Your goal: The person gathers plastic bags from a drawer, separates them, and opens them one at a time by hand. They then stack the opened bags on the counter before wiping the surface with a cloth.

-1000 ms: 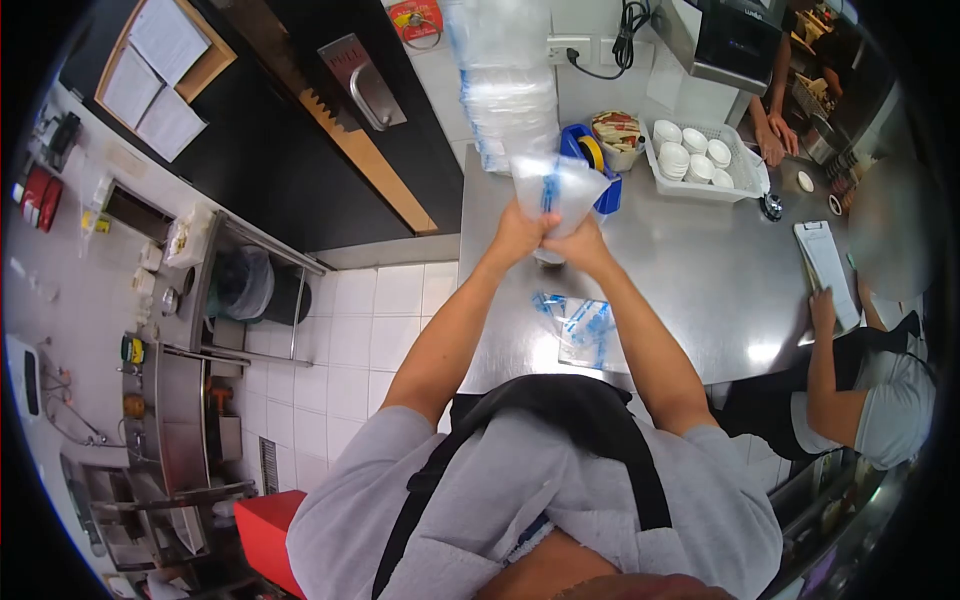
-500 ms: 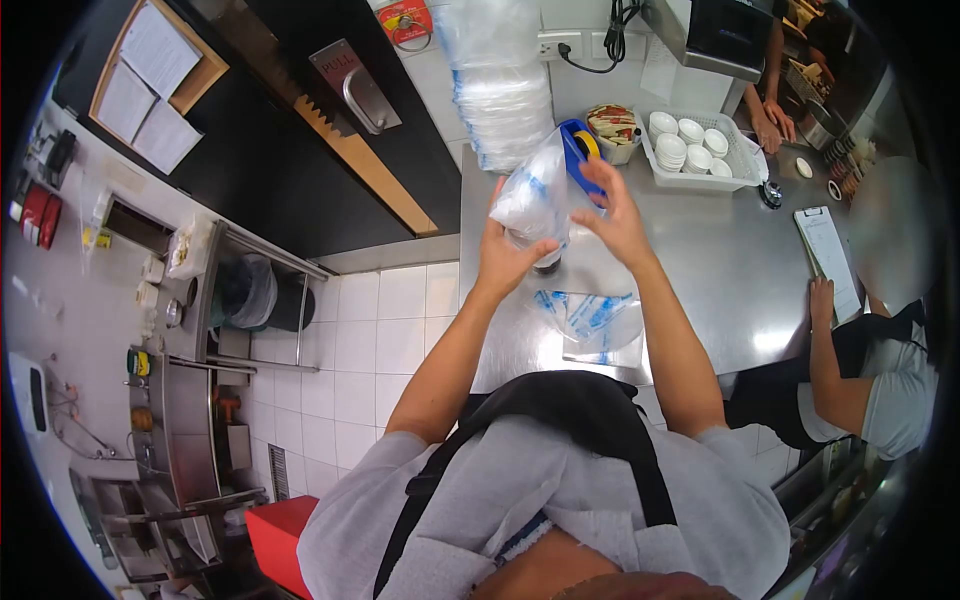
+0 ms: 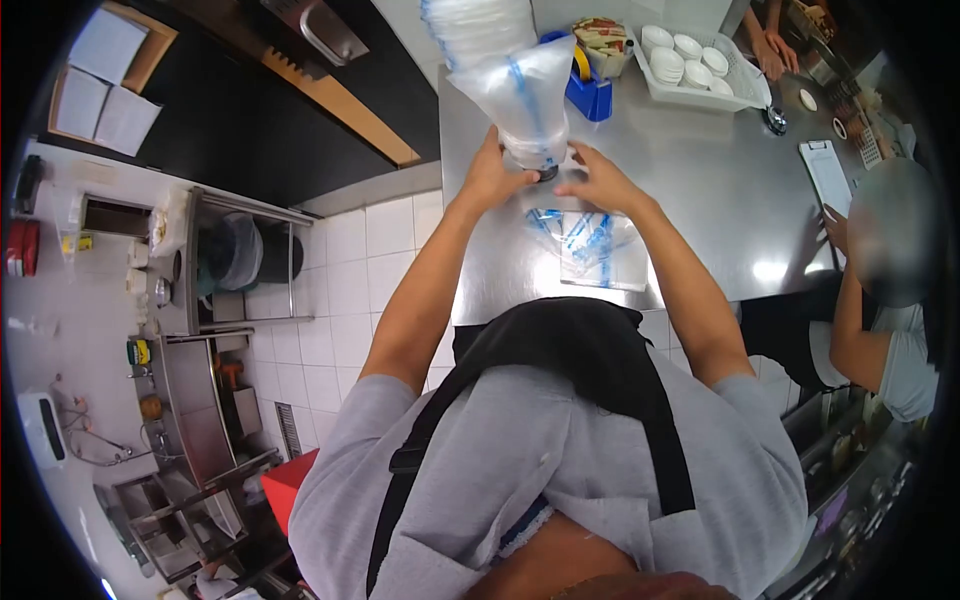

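Note:
A clear plastic bag (image 3: 520, 95) with a blue printed stripe stands on the steel table, its wide end up. Its narrower lower part looks whitish and bulky; I cannot make out the contents. Something small and dark (image 3: 546, 174) shows at its base. My left hand (image 3: 492, 178) curls round the lower left side of the bag, thumb at the base. On the other side my right hand (image 3: 607, 183) has its fingers apart, close beside the bag. Flat plastic bags (image 3: 605, 262) with blue print lie on the table nearer my body.
A tall stack in clear plastic (image 3: 480, 28) stands behind the bag. A blue tape dispenser (image 3: 592, 98), a white basket (image 3: 690, 94) of small white bowls and a clipboard (image 3: 826, 180) are on the table (image 3: 700, 220). Co-workers' hands are at the right.
The bag, held raised in my left hand before, now stands lower with its wide end spread upward. My right hand has come down beside its base. The view has shifted.

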Demonstrator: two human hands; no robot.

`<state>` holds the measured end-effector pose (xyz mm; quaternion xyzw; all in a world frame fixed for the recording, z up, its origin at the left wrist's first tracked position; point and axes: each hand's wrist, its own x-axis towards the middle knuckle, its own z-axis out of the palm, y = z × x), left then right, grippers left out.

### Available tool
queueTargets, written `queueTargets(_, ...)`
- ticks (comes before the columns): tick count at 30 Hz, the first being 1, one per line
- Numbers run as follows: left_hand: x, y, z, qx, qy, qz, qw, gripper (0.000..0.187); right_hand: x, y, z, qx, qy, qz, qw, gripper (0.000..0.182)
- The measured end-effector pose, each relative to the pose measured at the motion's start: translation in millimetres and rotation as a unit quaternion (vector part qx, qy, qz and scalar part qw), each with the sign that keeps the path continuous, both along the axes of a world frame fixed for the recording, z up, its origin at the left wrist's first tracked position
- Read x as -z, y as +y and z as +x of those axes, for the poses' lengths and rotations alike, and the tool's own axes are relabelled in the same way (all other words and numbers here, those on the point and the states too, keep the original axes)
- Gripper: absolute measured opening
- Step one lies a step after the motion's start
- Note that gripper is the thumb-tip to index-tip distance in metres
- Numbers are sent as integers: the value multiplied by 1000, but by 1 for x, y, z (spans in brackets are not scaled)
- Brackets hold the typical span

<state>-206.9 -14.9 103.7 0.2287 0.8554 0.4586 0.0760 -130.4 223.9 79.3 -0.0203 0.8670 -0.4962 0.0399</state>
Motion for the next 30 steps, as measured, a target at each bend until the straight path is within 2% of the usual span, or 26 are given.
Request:
queueTargets(3,42,-19,37,4,-31,-62,998,85,14,20,60,17,-8,21,1000,81)
queueTargets(6,26,-30,81,120,55,-50,990,88,6,25,118,101,57,64,991,66)
queueTargets(9,28,-26,101,102,126,-199,966,62,-11,19,151,89,37,142,985,46)
queueTargets(12,45,-14,80,84,133,-122,980,27,14,43,151,43,44,182,981,26)
queueTargets(13,42,-6,73,56,94,-99,989,22,16,47,143,75,58,162,982,10)
queueTargets(15,36,6,67,-1,10,-56,998,17,17,50,129,180,89,107,974,10)
queueTargets(17,12,19,76,-10,90,8,996,16,23,59,112,251,110,83,958,13)
queueTargets(18,2,24,82,-13,129,40,991,16,24,63,102,250,58,60,965,15)
queueTargets(20,-5,31,97,109,52,34,992,15,29,68,89,245,-54,10,968,19)
queueTargets(21,-6,36,102,167,14,30,985,17,35,67,79,303,21,39,952,20)
queueTargets(23,15,49,103,178,136,13,974,26,46,59,61,406,173,94,893,23)
queueTargets(24,28,51,99,182,199,4,963,33,35,55,59,404,197,86,889,24)
queueTargets(25,39,49,95,194,141,-68,969,49,13,49,61,401,221,77,886,25)
queueTargets(26,45,46,93,189,140,-105,966,50,-1,44,68,398,242,68,883,27)
queueTargets(28,53,43,90,182,134,-175,958,51,-9,46,87,242,112,40,963,32)
queueTargets(29,56,43,88,188,133,-172,958,52,-11,47,98,160,43,28,986,35)
queueTargets(30,58,42,87,193,132,-170,957,53,-10,44,109,113,48,55,991,38)
